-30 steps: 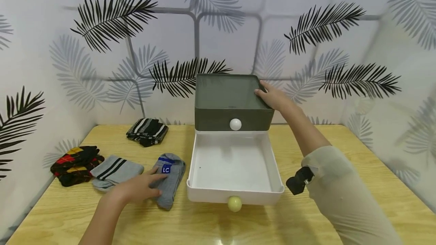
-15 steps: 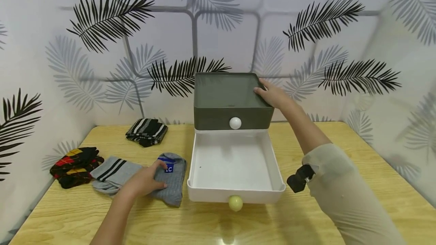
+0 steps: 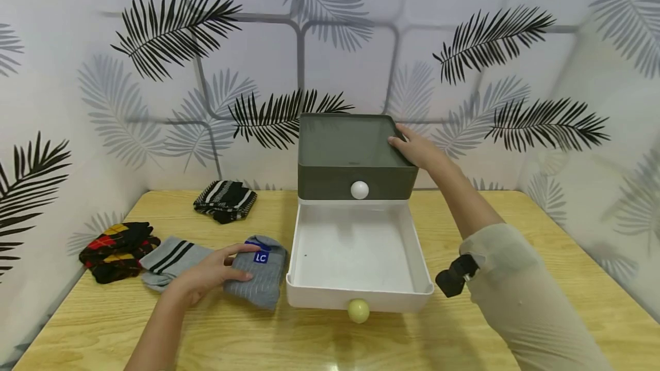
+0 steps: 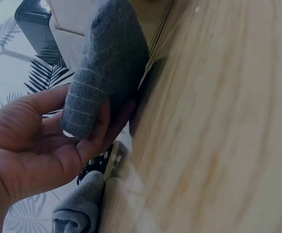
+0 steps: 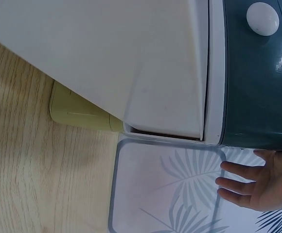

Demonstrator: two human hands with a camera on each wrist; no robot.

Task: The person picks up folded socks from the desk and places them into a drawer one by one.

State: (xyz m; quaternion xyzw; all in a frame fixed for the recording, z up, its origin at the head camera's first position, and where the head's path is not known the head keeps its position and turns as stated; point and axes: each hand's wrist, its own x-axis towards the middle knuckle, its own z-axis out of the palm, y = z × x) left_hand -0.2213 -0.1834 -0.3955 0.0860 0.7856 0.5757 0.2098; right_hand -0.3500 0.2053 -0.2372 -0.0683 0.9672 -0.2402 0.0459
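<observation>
My left hand (image 3: 208,276) pinches the left side of a folded grey sock (image 3: 264,285) with a blue LC label. In the left wrist view the thumb lies on one face of the sock (image 4: 107,63), and the fingers are behind it; its near side is tilted up over the table. Right beside it stands a small drawer unit with a dark grey upper drawer (image 3: 330,183) and a white knob. Its white lower drawer (image 3: 356,299) is pulled out, showing a yellow knob. My right hand (image 3: 420,150) rests at the unit's top right edge, fingers extended along the side (image 5: 265,182).
Further left on the wooden table (image 3: 216,339) lie a light grey sock (image 3: 177,259) with black stripes and a red, yellow and black patterned pair (image 3: 117,251). A black and white folded pair (image 3: 225,200) lies at the back. A leaf-patterned backdrop (image 3: 345,62) stands behind.
My left hand has moved onto the grey sock and now pinches it; the sock has turned slightly and its left side has come up. The right hand and the drawers have stayed put.
</observation>
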